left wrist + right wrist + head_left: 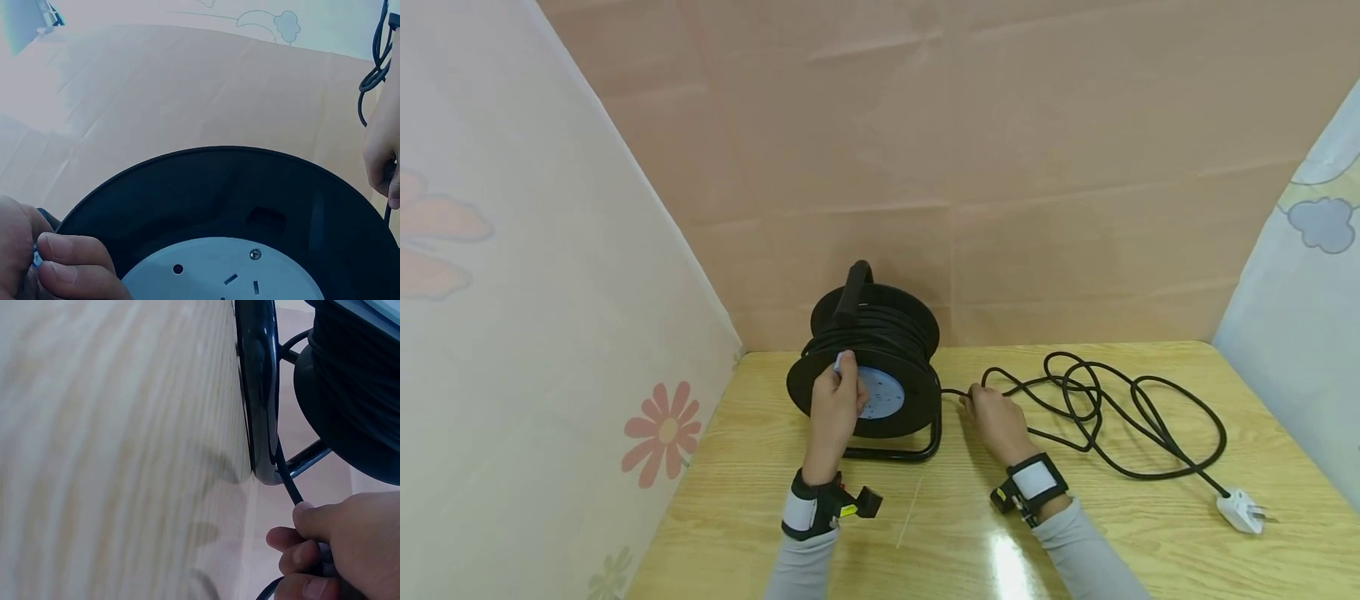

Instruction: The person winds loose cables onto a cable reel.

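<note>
A black cable reel [880,333] stands on the wooden table, wound with black cable, its round blue-grey socket panel [883,393] facing me. At the front of the reel my left hand [837,400] grips the small light-blue crank knob [839,360], fingers curled round it. In the left wrist view those fingers [81,265] lie beside the panel. To the right of the reel my right hand [996,421] holds the black cable [955,391] where it leaves the reel. The right wrist view shows the cable [289,481] pinched between thumb and fingers near the tubular stand [259,394].
Loose loops of cable [1150,429] spread over the right side of the table [760,500], ending in a white plug [1242,511] with metal pins. A brown paper-like backdrop [1015,167] stands behind, with patterned sheets [587,250] at the sides.
</note>
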### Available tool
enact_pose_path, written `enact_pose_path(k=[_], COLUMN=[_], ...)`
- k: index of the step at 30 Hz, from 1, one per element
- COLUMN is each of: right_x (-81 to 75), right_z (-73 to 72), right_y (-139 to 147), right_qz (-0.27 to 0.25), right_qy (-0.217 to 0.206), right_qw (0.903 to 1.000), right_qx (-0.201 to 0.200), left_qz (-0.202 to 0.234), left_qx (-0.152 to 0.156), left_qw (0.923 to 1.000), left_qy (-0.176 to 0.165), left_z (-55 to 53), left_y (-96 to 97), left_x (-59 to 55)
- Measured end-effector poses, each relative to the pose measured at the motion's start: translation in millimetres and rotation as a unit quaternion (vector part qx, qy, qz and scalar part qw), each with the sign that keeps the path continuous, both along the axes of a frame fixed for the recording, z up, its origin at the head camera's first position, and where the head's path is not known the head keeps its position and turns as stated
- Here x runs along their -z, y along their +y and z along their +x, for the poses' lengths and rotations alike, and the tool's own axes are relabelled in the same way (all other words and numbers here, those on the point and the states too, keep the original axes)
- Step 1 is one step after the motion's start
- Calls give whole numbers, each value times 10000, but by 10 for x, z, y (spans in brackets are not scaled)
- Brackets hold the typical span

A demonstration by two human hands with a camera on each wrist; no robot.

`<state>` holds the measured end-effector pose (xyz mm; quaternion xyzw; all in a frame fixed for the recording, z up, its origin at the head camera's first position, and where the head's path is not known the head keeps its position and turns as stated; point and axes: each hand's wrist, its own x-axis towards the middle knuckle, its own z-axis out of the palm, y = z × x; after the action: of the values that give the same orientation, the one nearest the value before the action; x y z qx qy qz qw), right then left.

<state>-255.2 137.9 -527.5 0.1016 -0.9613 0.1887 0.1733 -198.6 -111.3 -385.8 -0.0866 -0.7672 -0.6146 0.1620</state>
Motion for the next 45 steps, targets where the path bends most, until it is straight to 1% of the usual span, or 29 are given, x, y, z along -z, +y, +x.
enact_pose_path(k=[2, 5, 6, 7, 12, 18, 25, 29, 32, 34, 38, 41, 43, 45], right_x=[1, 7, 10, 14, 26, 8, -7, 11, 21, 18, 5, 4, 0, -6], right_z=[14, 36, 44, 50, 67, 97, 126, 120, 114, 114, 113, 102, 92, 72], right_y=[1, -10, -14, -18, -31, -21, 46, 88, 133, 165, 232, 309, 375, 448], right_qz=[10, 15, -2, -6, -60, -74, -81, -177, -251, -282, -391, -529, -626, -651], right_qy=[3, 36, 27, 17, -139, -263, -533, -762, -890, -928, -914, -771, -587, -295], right_qw=[10000, 10000, 10000, 9999, 9998, 9995, 9984, 9968, 9956, 9952, 9949, 9955, 9963, 9974], right_qx=[-24, -65, -81, -99, -137, -151, -161, -190, -133, -104, -161, -128, -54, 0], left_qz=[-88, -165, -211, -261, -419, -406, -498, -661, -741, -722, -630, -597, -585, -589], left_qx=[-20, -20, -42, -52, -39, 52, 96, 77, 109, 172, 297, 364, 386, 377], left_qw=[10000, 9999, 9998, 9996, 9991, 9991, 9985, 9972, 9967, 9968, 9972, 9971, 9973, 9974], left_qy=[42, 12, 18, 4, 28, 92, 196, 326, 320, 281, 285, 288, 234, 148], left_z=[4, 16, -7, -1, 19, 17, 10, 11, 17, 27, 36, 41, 47, 54], left_y=[10, 29, 29, 37, 88, 151, 216, 262, 300, 325, 368, 400, 419, 437], left_x=[2, -3, 36, 33, 34, 53, 74, 90, 112, 125, 158, 179, 189, 196])
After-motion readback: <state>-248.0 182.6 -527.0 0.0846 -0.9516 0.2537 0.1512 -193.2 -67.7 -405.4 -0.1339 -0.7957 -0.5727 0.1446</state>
